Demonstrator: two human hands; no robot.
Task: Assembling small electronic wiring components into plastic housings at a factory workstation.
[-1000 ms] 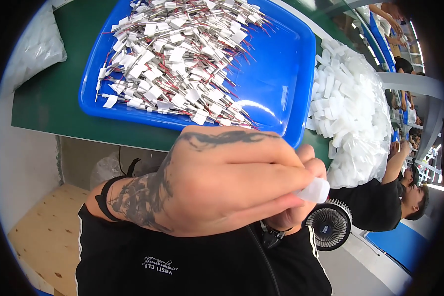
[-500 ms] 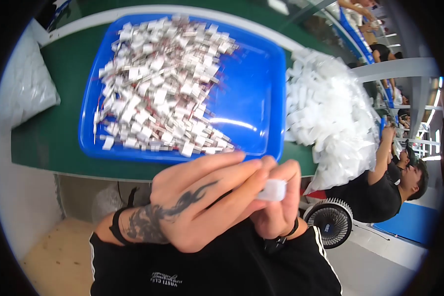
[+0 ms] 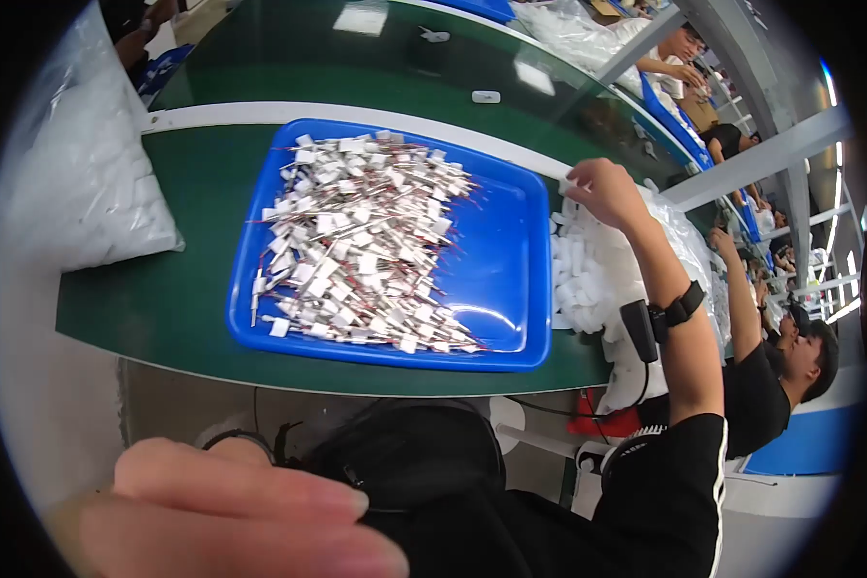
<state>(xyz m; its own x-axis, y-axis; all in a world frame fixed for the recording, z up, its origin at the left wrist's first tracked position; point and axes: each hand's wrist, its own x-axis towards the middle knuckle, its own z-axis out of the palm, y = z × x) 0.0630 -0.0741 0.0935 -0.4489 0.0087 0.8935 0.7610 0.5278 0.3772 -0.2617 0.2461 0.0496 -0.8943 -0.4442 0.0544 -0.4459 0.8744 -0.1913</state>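
Observation:
My left hand [image 3: 231, 515] is large and blurred at the lower left, close to the camera. Its fingers stretch to the right with a gap between them, and I see nothing in them. At the upper right, my right hand [image 3: 607, 196] reaches over the white plastic pieces [image 3: 580, 279] beside the tray. Its fingers are bent and pressed together; a small white patch shows at their tips, hard to tell from the white rail behind. The blue tray [image 3: 496, 260] holds a heap of thin wired parts with white tabs [image 3: 356, 241], mostly on its left side.
A clear bag of white pieces [image 3: 96, 183] stands at the left. Behind a white rail [image 3: 231, 115] runs a green surface [image 3: 289, 58] with a small white piece [image 3: 486, 96] on it. A co-worker [image 3: 795, 371] sits at the right. A black chair-like shape [image 3: 414, 453] is below the table.
My hands have parted. The right has gone up and right toward the white pieces; the left has dropped to the lower left. The white piece held between them no longer shows clearly. The view has shifted.

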